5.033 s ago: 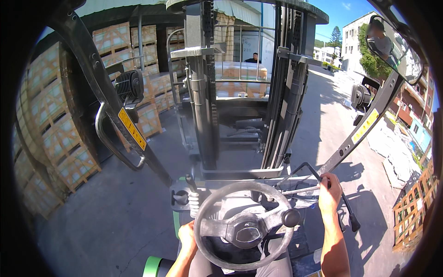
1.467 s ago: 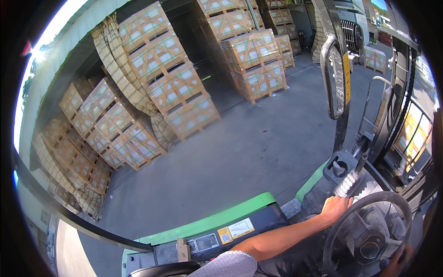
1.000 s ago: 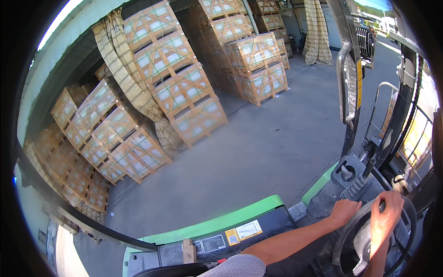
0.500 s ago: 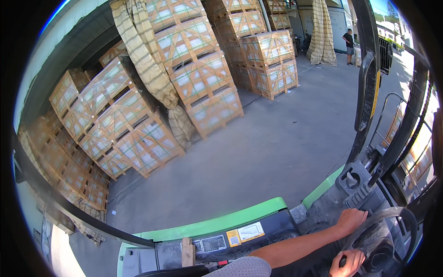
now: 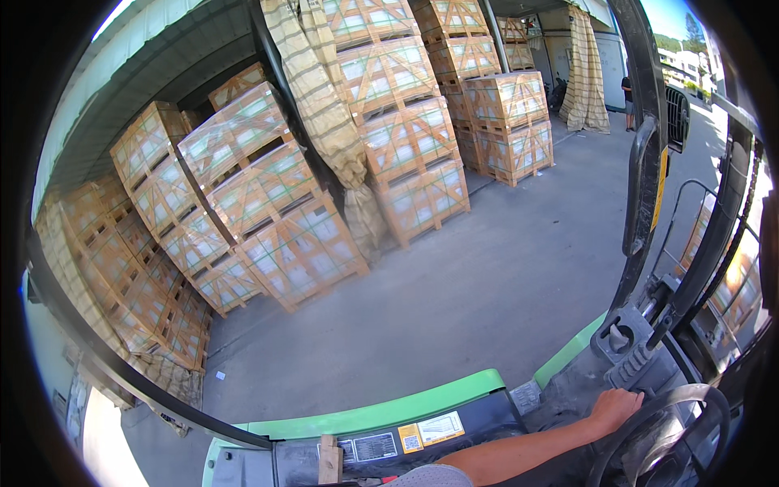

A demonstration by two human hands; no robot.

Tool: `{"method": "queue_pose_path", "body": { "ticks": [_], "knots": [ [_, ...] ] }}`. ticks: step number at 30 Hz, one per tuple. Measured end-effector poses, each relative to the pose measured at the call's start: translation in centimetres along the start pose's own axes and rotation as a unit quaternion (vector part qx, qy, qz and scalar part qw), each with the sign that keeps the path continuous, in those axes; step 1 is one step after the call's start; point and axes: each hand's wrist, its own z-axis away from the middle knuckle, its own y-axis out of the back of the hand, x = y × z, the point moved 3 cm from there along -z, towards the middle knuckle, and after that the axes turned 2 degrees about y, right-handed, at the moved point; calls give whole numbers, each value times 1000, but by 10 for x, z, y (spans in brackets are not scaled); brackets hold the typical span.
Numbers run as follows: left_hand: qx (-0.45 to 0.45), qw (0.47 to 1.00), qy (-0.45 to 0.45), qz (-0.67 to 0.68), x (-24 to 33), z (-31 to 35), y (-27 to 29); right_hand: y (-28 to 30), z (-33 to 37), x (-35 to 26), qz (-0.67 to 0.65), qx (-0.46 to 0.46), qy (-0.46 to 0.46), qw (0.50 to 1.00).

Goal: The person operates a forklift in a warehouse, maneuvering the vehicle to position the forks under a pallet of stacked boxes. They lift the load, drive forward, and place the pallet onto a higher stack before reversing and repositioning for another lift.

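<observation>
My left hand (image 5: pixel 617 411) reaches across from the lower edge, with its bare forearm (image 5: pixel 527 452) stretched to the right. Its fingers are curled beside the black steering wheel (image 5: pixel 690 392); what they close on is hidden. The wheel sits at the lower right, and no hand shows on the visible part of its rim. My right hand is out of the picture. Below my arm's line, a small wooden block (image 5: pixel 330 461) lies on the dark cover (image 5: pixel 479 406) of the green-edged vehicle, next to several labels.
Tall stacks of wooden crates (image 5: pixel 300 243) stand under a roof beyond the grey floor (image 5: pixel 438 300). A checked curtain (image 5: pixel 324 105) hangs between stacks. A black cab post (image 5: pixel 643 178) rises at the right. Behind it a person (image 5: pixel 627 101) stands partly hidden.
The crates and curtain have shifted right in the view. My right hand, earlier on the wheel's knob, has dropped out of the picture. My left hand stays beside the wheel, slightly lower.
</observation>
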Motion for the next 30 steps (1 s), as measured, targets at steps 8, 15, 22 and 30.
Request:
{"method": "queue_pose_path", "body": {
  "ticks": [8,15,22,30],
  "knots": [
    [-20,999,5,-41,-87,82,171,-139,2,-274,-133,-193,147,961],
    [-62,997,-32,-14,-139,193,294,-54,38,-376,-198,-98,60,973],
    [-52,997,14,-64,-191,282,330,-5,105,-467,-172,-29,54,983],
    [-26,997,11,-77,-166,318,351,31,106,-450,-212,-121,21,969]
  ]
}}
